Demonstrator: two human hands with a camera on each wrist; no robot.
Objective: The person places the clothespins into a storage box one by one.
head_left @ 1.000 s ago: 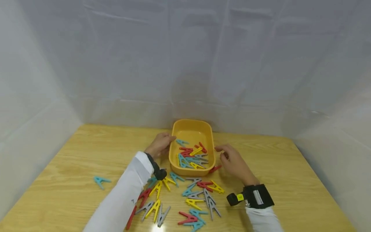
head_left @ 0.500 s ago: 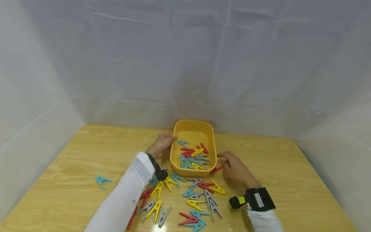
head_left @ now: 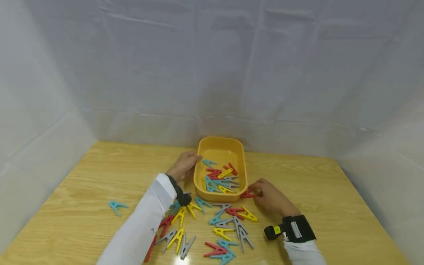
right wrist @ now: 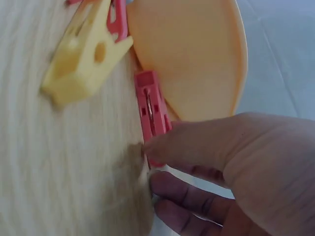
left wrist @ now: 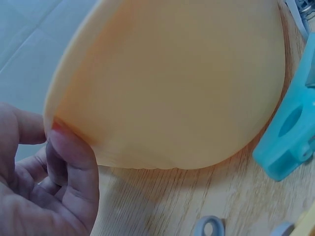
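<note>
A yellow tub [head_left: 220, 144] stands on the wooden table [head_left: 82, 173] and holds several clothes pegs in red, yellow, teal and grey. My left hand [head_left: 183, 165] grips the tub's left rim [left wrist: 64, 93], fingers curled on its outer wall. My right hand [head_left: 269, 197] lies at the tub's near right corner and pinches a red peg [head_left: 246, 194] that rests on the table against the tub wall [right wrist: 197, 64]. In the right wrist view the thumb and a finger close on the red peg [right wrist: 151, 115].
Several loose pegs [head_left: 228, 221] of mixed colours lie on the table in front of the tub. One teal peg [head_left: 116, 206] lies alone at the left. A yellow peg [right wrist: 81, 56] lies close to the red one. White cloth walls enclose the table.
My right hand has come down from beside the tub's right rim to its near right corner and closed its fingers on the red peg. The left hand has stayed on the rim.
</note>
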